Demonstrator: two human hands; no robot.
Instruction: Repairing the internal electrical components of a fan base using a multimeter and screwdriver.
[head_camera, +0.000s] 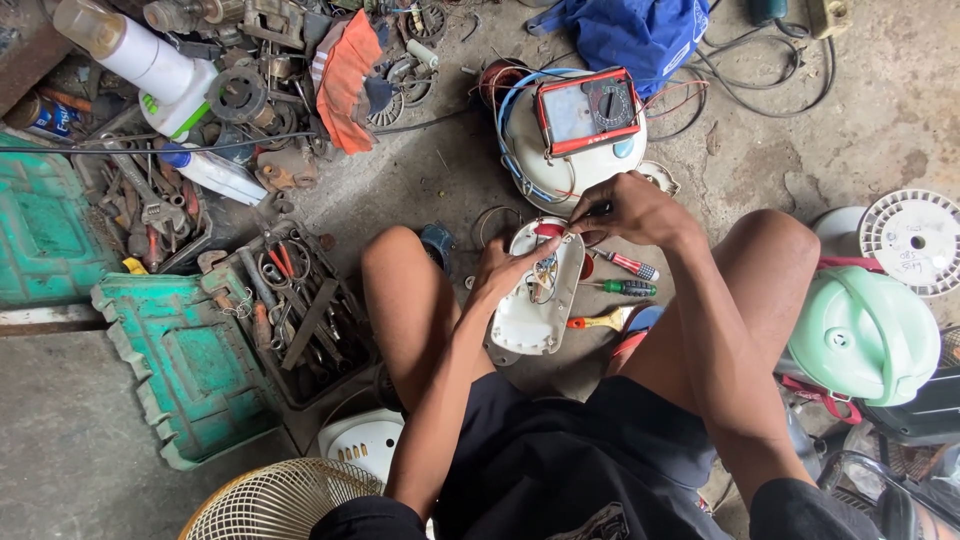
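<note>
I sit on the concrete floor (440, 170) with the white oval plastic appliance housing (535, 315) between my knees, open side up. My left hand (505, 268) closes its grip on the housing's upper edge and steadies it. My right hand (625, 208) pinches a thin dark probe or tool over the small tangle of wires (545, 275) inside; I cannot tell which. The shell looks light, stiff and a little slick, so the rim seems the best place to hold it. The thin wires look fragile, better taken near their ends. A red-framed analog multimeter (588, 110) rests on a white round fan base (575, 160) just beyond. Screwdrivers with striped handles (625, 275) lie beside the housing, and a green metal toolbox (190, 365) stands open to my left.
</note>
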